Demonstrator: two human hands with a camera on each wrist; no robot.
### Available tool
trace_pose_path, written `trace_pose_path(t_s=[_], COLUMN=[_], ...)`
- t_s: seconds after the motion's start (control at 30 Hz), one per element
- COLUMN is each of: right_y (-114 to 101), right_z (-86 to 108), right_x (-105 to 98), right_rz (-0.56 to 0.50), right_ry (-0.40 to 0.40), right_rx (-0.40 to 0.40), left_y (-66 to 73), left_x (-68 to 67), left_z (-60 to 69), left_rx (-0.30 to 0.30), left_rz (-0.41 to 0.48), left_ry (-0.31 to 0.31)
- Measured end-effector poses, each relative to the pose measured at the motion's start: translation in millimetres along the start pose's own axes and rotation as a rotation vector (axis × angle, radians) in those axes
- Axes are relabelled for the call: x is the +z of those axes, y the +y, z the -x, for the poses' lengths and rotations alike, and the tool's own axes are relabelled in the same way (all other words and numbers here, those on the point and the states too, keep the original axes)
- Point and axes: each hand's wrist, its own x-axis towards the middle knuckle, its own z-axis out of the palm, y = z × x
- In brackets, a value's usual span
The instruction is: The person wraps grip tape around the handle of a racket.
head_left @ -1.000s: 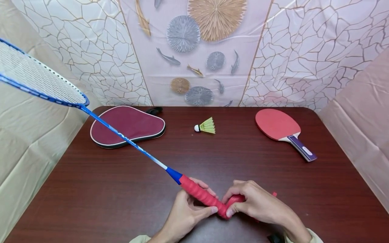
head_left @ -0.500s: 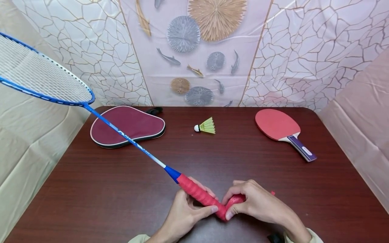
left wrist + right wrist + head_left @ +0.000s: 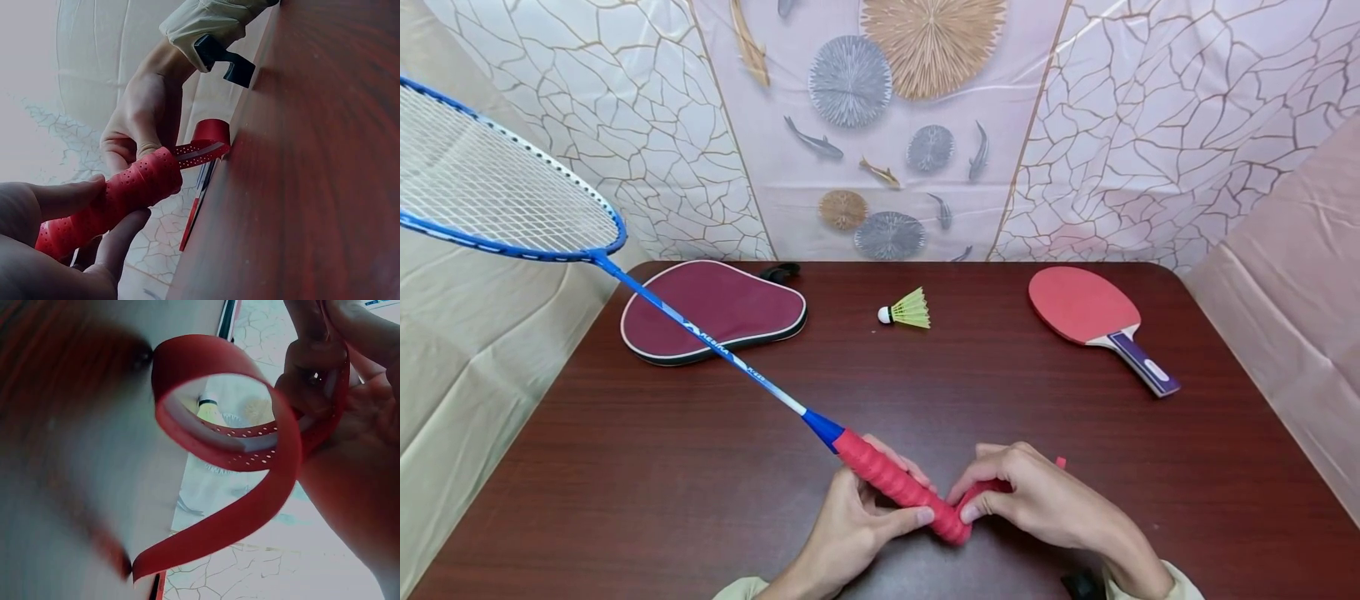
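Note:
A blue badminton racket [image 3: 692,331] slants across the head view, its strung head raised at the upper left. Perforated red grip tape wraps its handle [image 3: 887,477] in overlapping, ridged turns. My left hand [image 3: 853,529] holds this handle from below, thumb on the near side and fingers behind. At the butt end, my right hand [image 3: 1037,500] pinches the tape between thumb and fingers. From there the loose grip tape [image 3: 219,528] curls in a wide loop below the right hand, showing a pale strip along its perforated inner side. Part of the tape is hidden behind the right hand in the head view.
A maroon paddle case [image 3: 715,312] lies at the back left of the brown table [image 3: 700,500]. A yellow shuttlecock [image 3: 906,310] lies at the back middle, and a red table tennis paddle [image 3: 1084,305] at the back right. Patterned cloth [image 3: 1105,167] hangs behind.
The racket has turned about its shaft, showing more of its string face and lettering. The right thumb has shifted slightly at the butt end, and the loose tape end has moved left.

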Motion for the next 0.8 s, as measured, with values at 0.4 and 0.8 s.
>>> trace_pose_path(t_s=[0.4, 0.8], right_y=[-0.6, -2.3], right_z=[-1.8, -0.2], right_x=[1.1, 1.6], right_rz=[-0.024, 0.014], right_ry=[-0.134, -0.029], right_rx=[0.062, 0.081], left_y=[0.9, 4.6], left_x=[1.2, 2.0], left_z=[0.4, -0.5], left_rx=[-0.046, -0.044], left_rz=[0.026, 0.062], left_ry=[0.026, 0.07])
